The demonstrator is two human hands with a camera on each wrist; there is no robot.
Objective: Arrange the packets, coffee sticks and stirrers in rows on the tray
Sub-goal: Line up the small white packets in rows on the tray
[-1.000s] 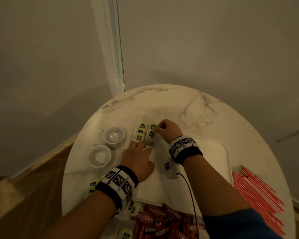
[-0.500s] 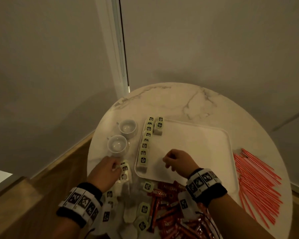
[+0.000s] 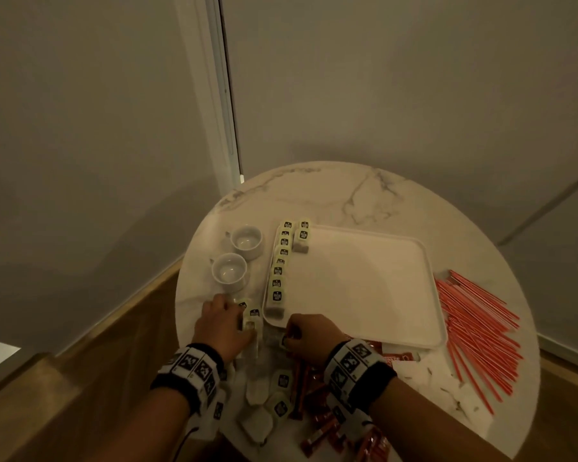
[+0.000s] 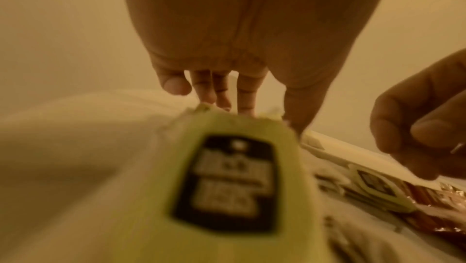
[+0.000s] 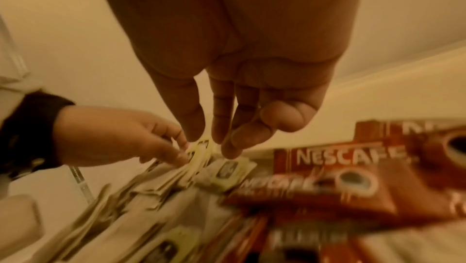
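My left hand point(image 3: 221, 328) pinches loose packets point(image 5: 194, 153) at the tray's point(image 3: 364, 285) seven o'clock corner; my right hand point(image 5: 227, 120), fingers loosely apart, hovers over another packet point(image 5: 227, 171), seen only in the right-wrist view.

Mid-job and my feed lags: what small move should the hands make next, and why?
Probably lift a packet from the table and set it below the two starting the tray's second row. Both the left hand and right hand are at the loose pile by the tray's near corner.
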